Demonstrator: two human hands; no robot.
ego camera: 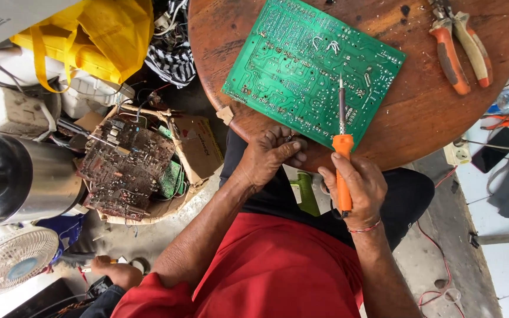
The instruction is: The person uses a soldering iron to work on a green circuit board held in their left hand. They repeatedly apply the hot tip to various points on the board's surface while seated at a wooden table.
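Note:
A green circuit board (301,65) lies solder side up on a round wooden table (425,112). My right hand (357,188) grips an orange-handled soldering iron (342,159), its metal tip resting on the board near the front edge. My left hand (269,156) sits at the table's near rim just below the board, fingers curled around something small that I cannot make out.
Orange-handled pliers (458,50) lie at the table's far right. Left of the table stands a cardboard box (198,147) of old circuit boards (125,168), with a steel pot (22,176), a white fan (10,259) and a yellow bag (98,35). A phone (496,150) lies right.

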